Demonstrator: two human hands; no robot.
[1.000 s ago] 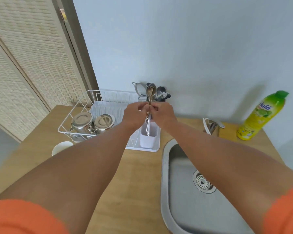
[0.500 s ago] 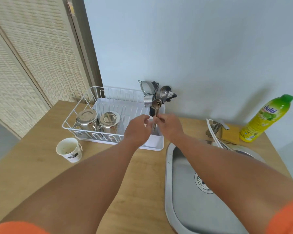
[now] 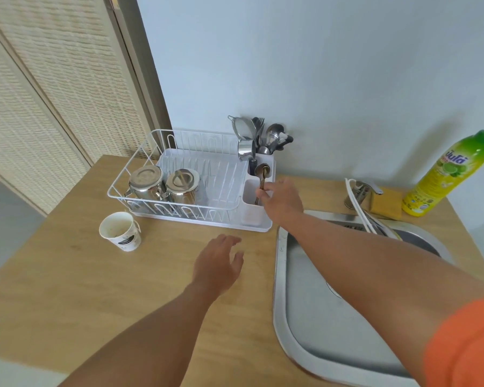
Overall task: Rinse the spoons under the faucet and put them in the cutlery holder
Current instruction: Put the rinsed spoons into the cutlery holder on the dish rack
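1. Head view: the left hand (image 3: 218, 263) has let go since the earlier frame and hangs spread wide and empty over the counter in front of the cutlery holder (image 3: 252, 202).
2. The right hand (image 3: 282, 199) pinches the spoons (image 3: 262, 174), handles down inside the holder's front compartment.
3. Placing step; next, release cleanly.
4. Spoon count unclear; two steel canisters (image 3: 162, 184), one cup (image 3: 120, 230).

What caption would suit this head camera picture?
Right hand lowers spoons into the white cutlery holder beside the sink; left hand hovers open above the counter.

Pale wall (image 3: 319, 65) — wooden counter (image 3: 67, 289)
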